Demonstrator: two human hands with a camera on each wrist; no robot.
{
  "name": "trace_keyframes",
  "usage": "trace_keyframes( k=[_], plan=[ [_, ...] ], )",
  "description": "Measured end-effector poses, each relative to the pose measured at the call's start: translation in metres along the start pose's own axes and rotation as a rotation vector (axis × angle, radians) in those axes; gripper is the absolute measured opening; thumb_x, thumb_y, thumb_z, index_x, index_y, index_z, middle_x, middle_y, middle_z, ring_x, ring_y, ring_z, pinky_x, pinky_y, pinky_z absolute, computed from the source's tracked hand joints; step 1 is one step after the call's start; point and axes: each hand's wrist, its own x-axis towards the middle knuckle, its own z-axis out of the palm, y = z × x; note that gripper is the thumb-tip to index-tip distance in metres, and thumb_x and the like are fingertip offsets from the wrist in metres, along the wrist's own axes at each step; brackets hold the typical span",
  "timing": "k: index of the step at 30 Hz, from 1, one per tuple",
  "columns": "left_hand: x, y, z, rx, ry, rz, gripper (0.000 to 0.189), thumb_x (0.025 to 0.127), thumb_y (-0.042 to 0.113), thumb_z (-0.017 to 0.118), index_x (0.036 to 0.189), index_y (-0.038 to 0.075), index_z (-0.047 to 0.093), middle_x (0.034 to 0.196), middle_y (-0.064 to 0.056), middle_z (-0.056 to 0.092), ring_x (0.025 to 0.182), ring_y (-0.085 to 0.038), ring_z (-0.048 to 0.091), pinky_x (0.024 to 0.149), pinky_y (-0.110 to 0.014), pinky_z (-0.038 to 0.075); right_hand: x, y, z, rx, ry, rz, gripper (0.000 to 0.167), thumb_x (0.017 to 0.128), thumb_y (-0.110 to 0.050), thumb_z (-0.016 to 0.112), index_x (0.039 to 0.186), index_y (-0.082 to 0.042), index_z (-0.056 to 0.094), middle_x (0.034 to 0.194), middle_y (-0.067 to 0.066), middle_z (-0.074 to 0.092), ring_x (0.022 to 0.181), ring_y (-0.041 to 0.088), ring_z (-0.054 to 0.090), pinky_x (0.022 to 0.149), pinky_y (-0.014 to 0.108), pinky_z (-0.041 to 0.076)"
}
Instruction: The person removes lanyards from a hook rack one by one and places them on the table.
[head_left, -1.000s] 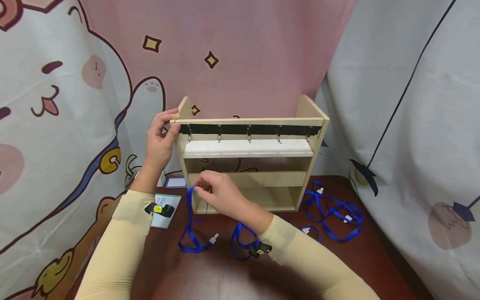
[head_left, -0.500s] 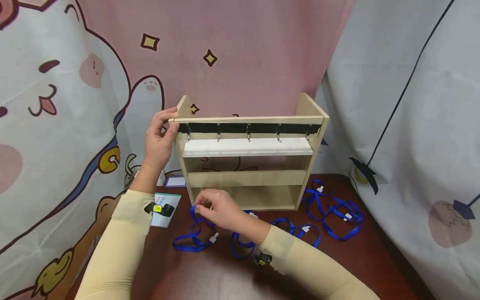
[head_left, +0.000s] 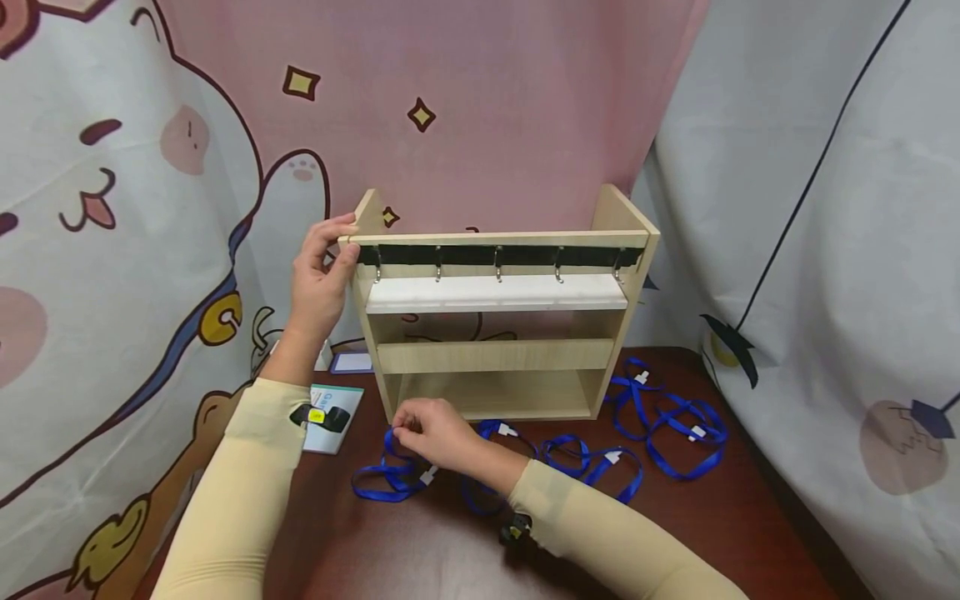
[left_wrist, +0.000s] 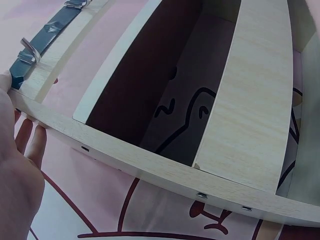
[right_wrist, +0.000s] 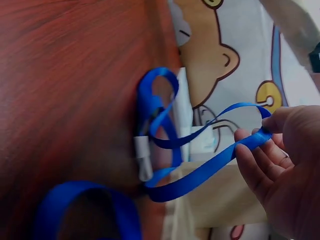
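Note:
My left hand (head_left: 318, 283) holds the upper left corner of a pale wooden shelf rack (head_left: 495, 357), thumb on the front and fingers behind the side board. In the left wrist view that hand (left_wrist: 20, 170) lies along the rack's side edge. A blue lanyard (right_wrist: 192, 182) is pinched at its loop by my right hand (head_left: 438, 433), low before the rack's bottom left. The lanyard's lower part and white plastic clip (right_wrist: 142, 157) lie on the table. Across the rack's top runs a black strip with several metal hooks (head_left: 498, 267), all bare.
Several more blue lanyards (head_left: 682, 477) lie on the dark red table (head_left: 420, 558), in front of and right of the rack. A white-and-teal booklet (head_left: 326, 437) and a blue-framed card (head_left: 352, 362) are at the left. Printed curtains (head_left: 510, 108) hang behind.
My right hand has lowered from beside the rack's lower shelf toward the table, and the pinched lanyard has slackened into loops. The left hand stays on the corner.

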Motion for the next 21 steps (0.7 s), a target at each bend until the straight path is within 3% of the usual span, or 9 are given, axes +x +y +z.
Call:
trace_keyframes(
  k=[9, 21],
  plan=[
    [0.0, 0.0, 0.0, -0.006, 0.001, 0.005, 0.023, 0.111, 0.006, 0.065, 0.132, -0.003, 0.07, 0.152, -0.003, 0.062, 0.138, -0.024, 0.056, 0.104, -0.032, 0.056, 0.0, 0.023, 0.027, 0.029, -0.036, 0.067, 0.005, 0.099, -0.013, 0.078, 0.095, -0.015, 0.076, 0.075, -0.019, 0.066, 0.067, -0.004, 0.056, 0.066, 0.017, 0.046],
    [0.0, 0.0, 0.0, -0.003, -0.002, -0.007, 0.024, 0.111, 0.008, 0.065, 0.132, -0.001, 0.07, 0.153, -0.002, 0.061, 0.138, -0.024, 0.056, 0.105, -0.033, 0.054, -0.001, 0.029, 0.044, 0.017, -0.094, 0.088, 0.008, 0.097, -0.008, 0.081, 0.093, -0.013, 0.076, 0.079, -0.012, 0.072, 0.072, -0.005, 0.059, 0.07, 0.015, 0.048]
  ],
)
